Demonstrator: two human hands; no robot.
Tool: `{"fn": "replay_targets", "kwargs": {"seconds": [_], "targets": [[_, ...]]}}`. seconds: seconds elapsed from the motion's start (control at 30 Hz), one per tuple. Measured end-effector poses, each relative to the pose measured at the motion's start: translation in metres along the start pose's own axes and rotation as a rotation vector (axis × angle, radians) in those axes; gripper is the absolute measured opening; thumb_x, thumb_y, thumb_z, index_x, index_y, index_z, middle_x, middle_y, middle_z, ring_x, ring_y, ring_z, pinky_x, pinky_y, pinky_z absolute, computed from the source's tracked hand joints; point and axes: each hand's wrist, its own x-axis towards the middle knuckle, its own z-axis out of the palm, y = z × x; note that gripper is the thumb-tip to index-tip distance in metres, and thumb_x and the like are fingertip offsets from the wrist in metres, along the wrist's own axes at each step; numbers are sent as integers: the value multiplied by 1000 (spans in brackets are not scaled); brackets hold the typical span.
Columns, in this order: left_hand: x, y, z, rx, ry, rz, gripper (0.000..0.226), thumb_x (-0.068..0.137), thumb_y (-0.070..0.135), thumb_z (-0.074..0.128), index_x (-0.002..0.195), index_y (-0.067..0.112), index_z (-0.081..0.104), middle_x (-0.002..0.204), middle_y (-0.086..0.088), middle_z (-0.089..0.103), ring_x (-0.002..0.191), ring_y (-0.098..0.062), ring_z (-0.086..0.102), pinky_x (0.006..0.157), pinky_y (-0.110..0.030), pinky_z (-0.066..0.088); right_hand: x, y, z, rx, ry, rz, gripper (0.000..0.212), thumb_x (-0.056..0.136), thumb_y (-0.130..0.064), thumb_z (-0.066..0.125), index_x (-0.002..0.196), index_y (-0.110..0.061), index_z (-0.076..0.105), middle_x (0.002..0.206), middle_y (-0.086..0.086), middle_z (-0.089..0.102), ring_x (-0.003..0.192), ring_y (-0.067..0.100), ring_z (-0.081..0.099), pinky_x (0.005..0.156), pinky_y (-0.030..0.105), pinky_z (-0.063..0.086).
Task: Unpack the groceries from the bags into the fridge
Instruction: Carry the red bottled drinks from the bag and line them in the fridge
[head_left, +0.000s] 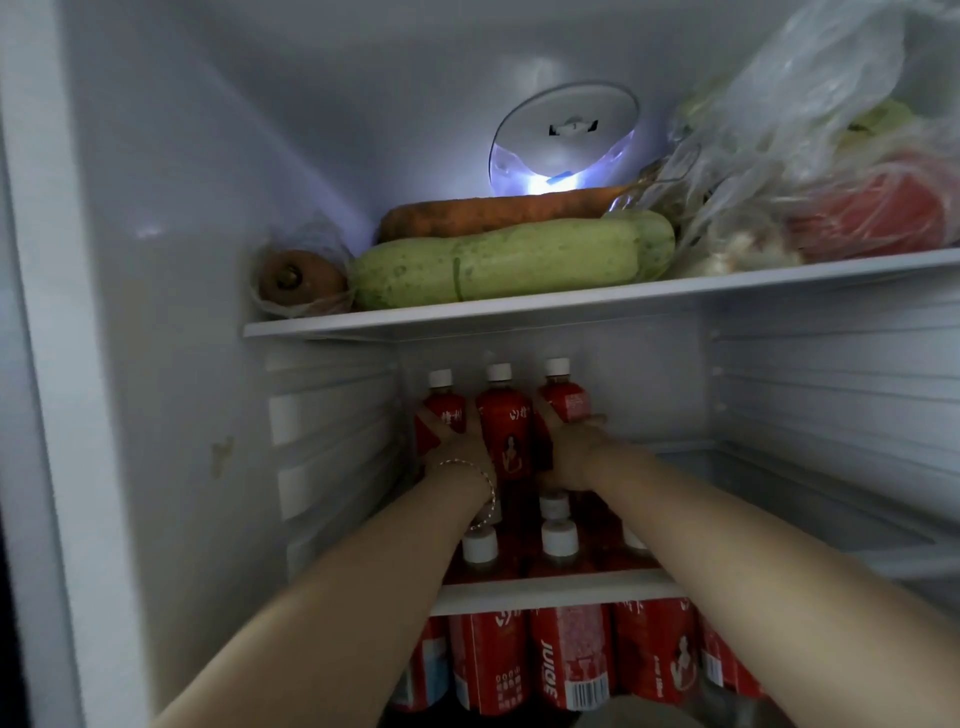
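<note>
My left hand (457, 441) wraps round the left bottle (445, 402) and covers its bottom half. My right hand (569, 449) does the same to the right bottle (565, 397). My arms hide most of the front bottles (558, 538) (only white caps peek out). The shelf edge (545, 590) hides the tops of the lower bottles (571, 660). The plastic bag (810, 119) runs off the top and right side. The red thing (883, 213) inside it is too blurry to name. The long carrot (493, 210) is partly hidden behind the green squash (498, 265).
</note>
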Motion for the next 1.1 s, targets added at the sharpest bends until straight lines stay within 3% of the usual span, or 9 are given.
{"fn": "replay_targets", "kwargs": {"seconds": [0.1,0.17,0.37,0.5,0.67,0.77,0.83,0.93,1.1], "targets": [[-22,3,-16,63,-61,83,51,88,12,57,136,9,41,139,-20,42,115,-30,55,89,-30,50,-29,-4,-4,-93,-27,-117,47,95,-25,51,139,-13,41,137,15,48,120,28,50,96,32,43],[-48,2,-29,112,-5,141,33,87,6,55,119,0,55,121,-16,58,109,-26,59,83,-29,49,-54,-9,-8,-118,17,-161,31,95,-20,49,121,-6,57,121,13,59,107,25,58,86,31,48],[-140,-14,-51,160,262,134,27,88,15,50,113,7,59,118,-14,61,110,-32,58,87,-35,48,-127,-24,-21,-115,103,-307,30,95,-29,47,108,-7,63,108,11,64,96,25,62,74,31,49],[-227,-42,-56,190,281,-4,24,90,19,45,108,13,60,112,-10,64,103,-31,60,78,-32,47,-192,-43,-18,22,155,-509,35,97,-37,42,103,-11,63,99,8,64,90,27,62,72,35,48],[-355,-97,-54,244,169,-277,17,89,20,44,93,16,60,102,-4,63,94,-27,60,79,-32,49,-285,-86,14,-114,-77,-800,30,92,-35,48,109,-16,63,116,6,62,104,28,59,80,32,47],[-446,-134,-53,324,-4,-499,27,90,24,45,106,10,61,115,-9,62,106,-29,59,86,-35,48,-356,-123,45,-221,-238,-990,33,92,-37,50,111,-14,64,117,7,63,105,28,59,87,34,50],[-518,-155,-53,296,-65,-656,30,92,25,46,112,7,60,116,-9,62,108,-26,59,86,-32,47,-415,-149,62,-261,-305,-1137,33,92,-35,48,105,-10,64,113,7,64,99,28,61,79,35,49],[-640,-178,-55,250,-58,-897,30,91,27,48,110,8,61,114,-10,63,105,-27,60,85,-31,48,-517,-184,81,-249,-356,-1374,30,92,-34,48,99,-9,63,110,8,65,94,27,60,68,31,44],[-864,-169,-62,216,62,-1301,25,87,25,48,103,13,63,110,-7,65,101,-27,62,78,-29,47,-717,-227,104,-119,-413,-1708,30,92,-32,48,111,-15,63,117,5,63,108,26,59,84,30,45]]}}
